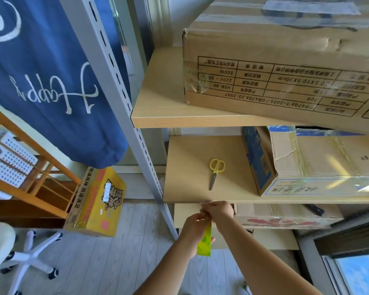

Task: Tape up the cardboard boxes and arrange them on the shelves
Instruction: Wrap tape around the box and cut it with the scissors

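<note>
Below the front edge of the middle shelf (188,194), both hands meet over a yellow-green tape roll (204,243). Curled round the roll from the left, the left hand (192,229) holds it, while the right hand (218,210) pinches at its top, fingers (207,204) bent close together. On that shelf lie yellow-handled scissors (215,172), beside a taped cardboard box (320,165). Another large box (285,67) sits on the shelf above, and a yellow carton (98,201) stands on the floor (107,262).

Blue banner (51,81) hangs left (white script); wooden rack (30,177) below; white swivel stool (0,248) on floor.
</note>
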Tool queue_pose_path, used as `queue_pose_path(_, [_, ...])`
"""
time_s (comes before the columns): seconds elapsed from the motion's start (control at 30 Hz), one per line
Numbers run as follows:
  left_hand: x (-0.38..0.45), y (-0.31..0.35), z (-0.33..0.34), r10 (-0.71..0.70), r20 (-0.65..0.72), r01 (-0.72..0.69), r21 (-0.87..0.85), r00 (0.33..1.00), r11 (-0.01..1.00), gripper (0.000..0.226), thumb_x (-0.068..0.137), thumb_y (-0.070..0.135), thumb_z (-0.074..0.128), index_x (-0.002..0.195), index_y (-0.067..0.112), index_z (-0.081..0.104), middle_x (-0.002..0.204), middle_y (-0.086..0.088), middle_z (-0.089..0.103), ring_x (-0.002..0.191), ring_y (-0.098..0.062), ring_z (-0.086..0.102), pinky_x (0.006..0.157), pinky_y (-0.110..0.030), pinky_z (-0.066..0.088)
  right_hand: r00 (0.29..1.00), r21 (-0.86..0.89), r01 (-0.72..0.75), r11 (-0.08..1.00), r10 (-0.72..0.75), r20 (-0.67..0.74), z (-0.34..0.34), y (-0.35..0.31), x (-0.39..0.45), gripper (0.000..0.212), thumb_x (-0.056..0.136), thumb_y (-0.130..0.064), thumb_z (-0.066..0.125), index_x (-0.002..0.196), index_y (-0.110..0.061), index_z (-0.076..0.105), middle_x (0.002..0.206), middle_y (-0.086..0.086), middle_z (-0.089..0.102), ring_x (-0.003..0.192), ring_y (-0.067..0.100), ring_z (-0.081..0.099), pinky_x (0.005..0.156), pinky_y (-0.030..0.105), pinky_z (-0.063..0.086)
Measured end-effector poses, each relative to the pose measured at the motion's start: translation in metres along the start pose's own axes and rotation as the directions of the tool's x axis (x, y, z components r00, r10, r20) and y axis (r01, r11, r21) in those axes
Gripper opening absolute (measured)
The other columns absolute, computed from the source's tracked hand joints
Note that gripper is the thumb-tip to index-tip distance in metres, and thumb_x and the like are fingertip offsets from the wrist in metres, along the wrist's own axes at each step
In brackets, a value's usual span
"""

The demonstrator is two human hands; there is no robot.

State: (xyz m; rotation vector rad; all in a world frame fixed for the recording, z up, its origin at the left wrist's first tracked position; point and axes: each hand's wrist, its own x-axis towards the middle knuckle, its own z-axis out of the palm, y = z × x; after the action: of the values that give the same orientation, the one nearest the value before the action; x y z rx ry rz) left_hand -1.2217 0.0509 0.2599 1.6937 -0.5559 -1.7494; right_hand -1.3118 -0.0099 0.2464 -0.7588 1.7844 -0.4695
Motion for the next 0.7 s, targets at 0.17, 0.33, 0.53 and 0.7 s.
queue_pose_path(0.17, [-0.028, 0.012, 0.005, 0.09, 0.005, -0.09, 0.065, 0.996, 0.994, 0.01, 0.091, 0.024, 0.067, 0.098, 0.018, 0.066, 0.106, -0.014, 0.063, 0.093, -0.036, 0.066, 0.054, -0.028, 0.054, 0.998, -0.093, 0.029, 0.995, -0.034, -0.048, -0.017, -0.018, -0.018, 0.02, 0.087, -0.027, 0.071, 0.072, -0.013, 0.071, 0.035, -0.014, 0.054, 0.034, -0.002, 0.052, 0.04, 0.012, 0.041])
queue_pose_path(0.33, [-0.061, 0.028, 0.021, 0.195, 0.063, -0.201, 0.128, 0.979, 0.971, 0.01, 0.091, 0.018, 0.063, 0.097, 0.025, 0.068, 0.099, -0.004, 0.067, 0.086, -0.027, 0.068, 0.058, -0.034, 0.058, 0.987, -0.08, 0.085, 0.993, -0.095, -0.13, -0.039, -0.025, -0.04, 0.017, 0.082, -0.027, 0.069, 0.073, -0.014, 0.075, 0.066, -0.001, 0.072, 0.071, 0.02, 0.069, 0.07, 0.031, 0.059])
queue_pose_path(0.53, [-0.082, 0.036, 0.067, 0.325, 0.147, -0.357, 0.39, 0.934, 0.849, 0.02, 0.082, 0.026, 0.058, 0.099, 0.031, 0.068, 0.104, 0.005, 0.07, 0.094, -0.015, 0.064, 0.073, -0.017, 0.049, 0.978, 0.369, 0.157, 0.916, -0.092, -0.188, -0.103, -0.034, -0.071, 0.012, 0.094, -0.007, 0.057, 0.09, -0.003, 0.067, 0.078, 0.009, 0.071, 0.044, 0.019, 0.059, 0.04, 0.023, 0.046])
queue_pose_path(0.7, [-0.097, 0.048, 0.12, 0.331, 0.184, -0.379, 0.4, 0.925, 0.835, 0.009, 0.081, 0.031, 0.061, 0.086, 0.037, 0.057, 0.105, 0.004, 0.07, 0.103, -0.016, 0.064, 0.085, -0.02, 0.047, 0.902, 0.446, 0.388, 0.807, -0.232, -0.363, -0.157, -0.034, -0.106, 0.017, 0.096, -0.017, 0.059, 0.087, -0.009, 0.071, 0.079, 0.01, 0.073, 0.046, 0.021, 0.057, 0.046, 0.029, 0.047])
